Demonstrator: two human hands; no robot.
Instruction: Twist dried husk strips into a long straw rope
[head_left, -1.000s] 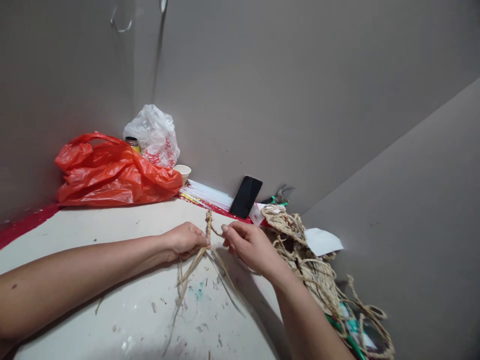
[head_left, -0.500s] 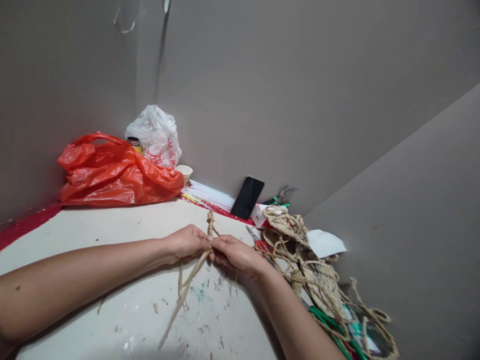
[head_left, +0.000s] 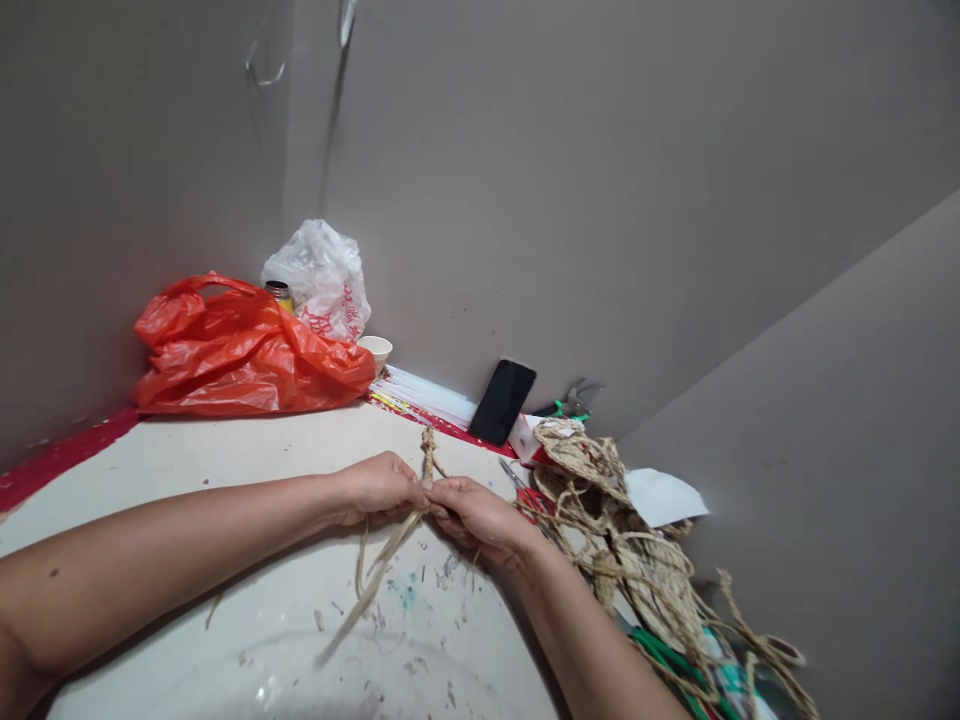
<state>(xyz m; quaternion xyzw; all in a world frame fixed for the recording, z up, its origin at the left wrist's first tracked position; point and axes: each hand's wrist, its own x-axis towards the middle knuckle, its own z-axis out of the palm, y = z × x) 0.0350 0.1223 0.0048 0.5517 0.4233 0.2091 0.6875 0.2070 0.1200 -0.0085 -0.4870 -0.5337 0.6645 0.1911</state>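
Observation:
My left hand [head_left: 386, 487] and my right hand [head_left: 472, 512] meet over the white table, fingers pinched together on a straw-coloured fibre cord [head_left: 428, 455]. A knotted, braided-looking part of the cord sticks up past the fingertips, with a thin end off to its right. Below the hands, long loose fibre strands [head_left: 367, 592] hang toward the lower left over the tabletop. What lies right between the fingertips is hidden. Red-handled scissors [head_left: 531, 497] lie just right of my right hand, partly under rope.
A heap of natural rope [head_left: 652, 570] covers the right side. A phone [head_left: 502, 400] leans against the wall, with pruning shears [head_left: 574, 402] beside it. At the back left are a red plastic bag [head_left: 255, 360], a white plastic bag [head_left: 322, 280] and a small cup [head_left: 377, 350].
The whole view has shifted slightly, so everything appears a little further right and lower. Both hands keep their pinch on the cord; the loose strands have swung slightly.

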